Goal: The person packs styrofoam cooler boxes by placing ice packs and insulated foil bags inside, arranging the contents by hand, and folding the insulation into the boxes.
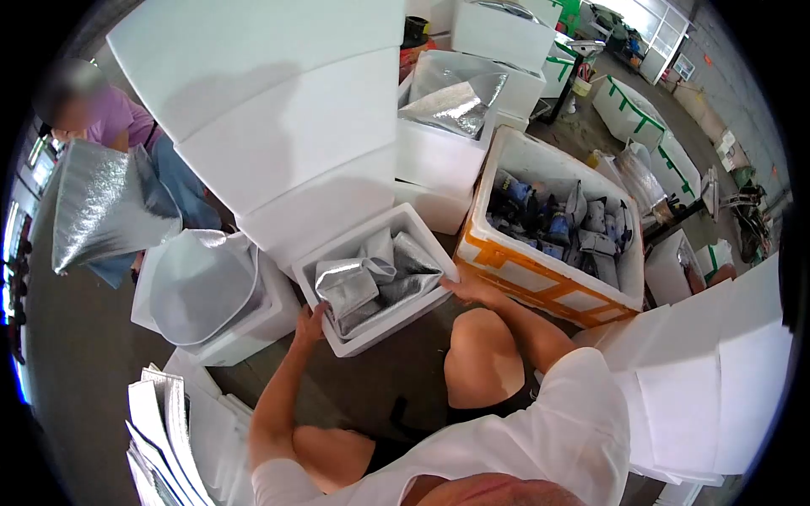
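A white foam box sits low in front of me, between my two hands. Inside it lies a crumpled silver foil liner bag, its top folded over. My left hand grips the box's near left side, the fingers curled at its wall. On the opposite side, my right hand holds the right corner of the same box, partly under the rim. Whatever lies beneath the foil is hidden.
An orange-taped foam box holds several grey and blue packs. Tall white box stacks rise ahead. At left, a person handles a silver bag beside a lined box. Flat foil sheets stand lower left.
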Demonstrator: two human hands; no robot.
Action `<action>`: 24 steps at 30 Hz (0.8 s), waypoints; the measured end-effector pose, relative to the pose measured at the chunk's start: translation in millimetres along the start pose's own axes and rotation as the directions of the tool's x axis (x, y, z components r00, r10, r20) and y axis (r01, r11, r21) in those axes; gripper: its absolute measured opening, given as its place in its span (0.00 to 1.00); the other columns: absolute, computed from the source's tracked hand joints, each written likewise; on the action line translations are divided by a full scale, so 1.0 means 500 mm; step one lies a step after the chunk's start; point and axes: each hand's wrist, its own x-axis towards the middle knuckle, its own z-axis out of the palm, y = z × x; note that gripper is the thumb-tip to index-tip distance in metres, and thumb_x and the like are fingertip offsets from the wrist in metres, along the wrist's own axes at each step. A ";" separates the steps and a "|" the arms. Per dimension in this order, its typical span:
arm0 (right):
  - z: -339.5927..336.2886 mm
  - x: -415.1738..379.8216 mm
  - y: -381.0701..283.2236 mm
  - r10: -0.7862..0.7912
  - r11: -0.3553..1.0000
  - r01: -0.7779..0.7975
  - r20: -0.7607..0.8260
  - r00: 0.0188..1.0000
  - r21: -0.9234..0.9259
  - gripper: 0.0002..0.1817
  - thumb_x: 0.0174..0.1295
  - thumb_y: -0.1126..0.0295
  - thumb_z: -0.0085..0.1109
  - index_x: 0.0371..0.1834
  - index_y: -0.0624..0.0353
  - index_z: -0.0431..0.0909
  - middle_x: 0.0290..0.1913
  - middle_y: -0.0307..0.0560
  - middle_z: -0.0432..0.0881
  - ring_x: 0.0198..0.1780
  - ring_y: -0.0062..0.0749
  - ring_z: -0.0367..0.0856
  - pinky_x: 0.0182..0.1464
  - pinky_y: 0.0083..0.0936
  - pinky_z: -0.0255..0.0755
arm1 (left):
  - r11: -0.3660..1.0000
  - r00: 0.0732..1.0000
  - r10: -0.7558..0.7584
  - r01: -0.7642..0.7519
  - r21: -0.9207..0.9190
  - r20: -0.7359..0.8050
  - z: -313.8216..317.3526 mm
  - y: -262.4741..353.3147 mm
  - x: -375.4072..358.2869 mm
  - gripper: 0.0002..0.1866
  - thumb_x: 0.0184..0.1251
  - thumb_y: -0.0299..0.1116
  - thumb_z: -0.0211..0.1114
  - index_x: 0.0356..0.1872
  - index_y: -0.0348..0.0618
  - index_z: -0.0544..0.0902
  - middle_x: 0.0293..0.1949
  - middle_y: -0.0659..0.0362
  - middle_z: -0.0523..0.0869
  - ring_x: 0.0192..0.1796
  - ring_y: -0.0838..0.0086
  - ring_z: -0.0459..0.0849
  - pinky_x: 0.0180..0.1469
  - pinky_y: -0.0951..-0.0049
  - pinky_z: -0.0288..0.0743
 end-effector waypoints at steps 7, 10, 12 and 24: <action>0.010 0.069 0.058 0.124 0.991 -0.127 0.074 0.990 0.031 0.25 0.62 0.57 0.62 0.55 0.61 0.69 0.40 0.52 0.81 0.28 0.35 0.82 0.26 0.27 0.79 | 0.832 0.966 0.258 -0.210 0.513 -0.022 -0.020 -0.117 0.057 0.21 0.66 0.43 0.63 0.45 0.30 0.79 0.35 0.45 0.85 0.36 0.62 0.87 0.34 0.62 0.79; -0.011 0.048 0.047 0.070 0.993 -0.083 0.137 0.988 0.086 0.25 0.59 0.63 0.63 0.58 0.61 0.70 0.41 0.49 0.81 0.32 0.33 0.82 0.28 0.27 0.80 | 0.889 0.964 -0.258 0.210 0.408 0.067 -0.004 -0.049 -0.013 0.20 0.64 0.44 0.64 0.49 0.39 0.80 0.35 0.50 0.86 0.36 0.66 0.87 0.38 0.61 0.82; -0.023 0.017 -0.011 0.012 0.986 -0.035 0.138 0.990 0.162 0.24 0.60 0.65 0.62 0.58 0.60 0.70 0.39 0.48 0.80 0.30 0.32 0.81 0.27 0.27 0.78 | 0.929 0.986 -0.154 0.120 0.351 0.070 0.011 0.000 -0.076 0.21 0.63 0.46 0.65 0.42 0.34 0.82 0.28 0.49 0.86 0.28 0.63 0.86 0.31 0.60 0.80; -0.039 0.066 0.011 0.228 0.962 -0.264 0.340 0.913 0.064 0.31 0.66 0.73 0.53 0.71 0.48 0.55 0.59 0.53 0.72 0.51 0.49 0.79 0.37 0.43 0.86 | 0.965 0.999 -0.010 0.023 0.260 -0.050 -0.020 -0.015 -0.041 0.47 0.56 0.54 0.67 0.69 0.33 0.58 0.55 0.36 0.79 0.59 0.47 0.79 0.60 0.57 0.73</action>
